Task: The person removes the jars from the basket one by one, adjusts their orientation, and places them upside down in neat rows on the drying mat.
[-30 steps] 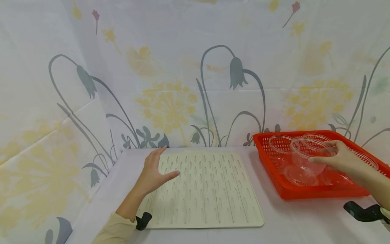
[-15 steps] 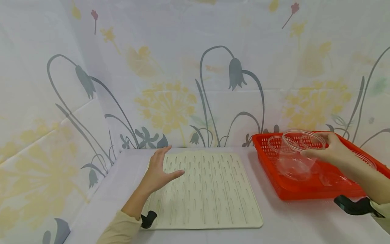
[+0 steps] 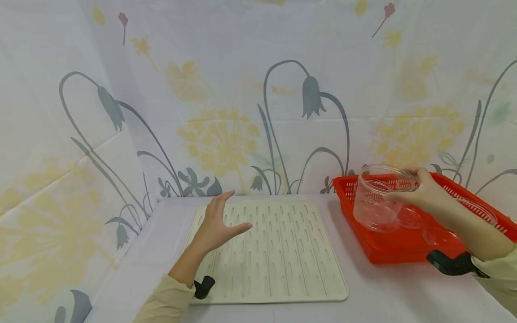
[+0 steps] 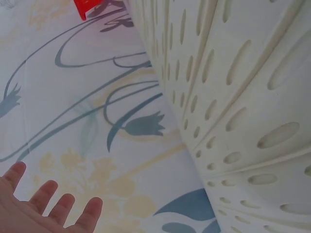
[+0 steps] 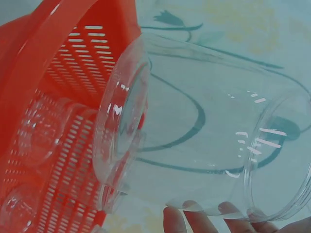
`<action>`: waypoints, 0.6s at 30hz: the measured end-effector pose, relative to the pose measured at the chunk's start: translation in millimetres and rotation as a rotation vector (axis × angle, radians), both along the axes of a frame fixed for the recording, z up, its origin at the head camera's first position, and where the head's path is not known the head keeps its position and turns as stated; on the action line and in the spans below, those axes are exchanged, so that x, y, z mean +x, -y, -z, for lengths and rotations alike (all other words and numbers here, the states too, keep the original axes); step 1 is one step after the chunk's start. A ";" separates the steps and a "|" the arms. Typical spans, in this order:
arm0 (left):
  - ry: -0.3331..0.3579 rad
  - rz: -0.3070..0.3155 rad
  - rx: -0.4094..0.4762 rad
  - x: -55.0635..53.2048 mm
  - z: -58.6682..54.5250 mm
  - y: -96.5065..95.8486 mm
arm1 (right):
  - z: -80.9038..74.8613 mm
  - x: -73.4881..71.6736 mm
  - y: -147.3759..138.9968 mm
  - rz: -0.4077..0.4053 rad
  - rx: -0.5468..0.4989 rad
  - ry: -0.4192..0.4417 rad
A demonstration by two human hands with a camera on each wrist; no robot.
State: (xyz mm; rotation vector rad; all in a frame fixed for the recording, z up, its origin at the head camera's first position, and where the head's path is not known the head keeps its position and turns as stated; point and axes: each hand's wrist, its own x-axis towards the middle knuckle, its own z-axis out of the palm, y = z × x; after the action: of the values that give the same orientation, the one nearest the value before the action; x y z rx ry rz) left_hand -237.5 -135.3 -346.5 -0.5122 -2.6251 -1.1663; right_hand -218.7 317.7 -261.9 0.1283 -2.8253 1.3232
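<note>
At the left, your left hand [image 3: 216,229] hangs above the cream mat [image 3: 278,255], fingers extended and thumb spread well away from them, holding nothing. The mat lies flat on the white table [image 3: 133,269], its surface marked with rows of slim oval dents. Farther right, well apart from that hand, the clear jar [image 3: 373,213] stands mouth up at the left part of the red basket [image 3: 383,255], gripped near its rim between the thumb and fingers of your right hand [image 3: 426,193]; you cannot tell whether its base touches the basket. More clear containers [image 3: 442,237] lie inside.
</note>
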 end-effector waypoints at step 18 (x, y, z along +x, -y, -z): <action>0.006 0.042 0.029 -5.9 -1.1 -18.1 | 0.1 -13.2 43.1 -0.067 -0.040 -0.032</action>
State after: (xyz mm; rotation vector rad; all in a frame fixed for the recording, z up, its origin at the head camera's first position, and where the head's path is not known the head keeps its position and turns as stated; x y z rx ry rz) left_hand -243.4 -117.2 -345.4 -0.5614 -2.6106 -1.2191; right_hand -231.9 274.7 -262.0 0.2434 -2.7903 1.3762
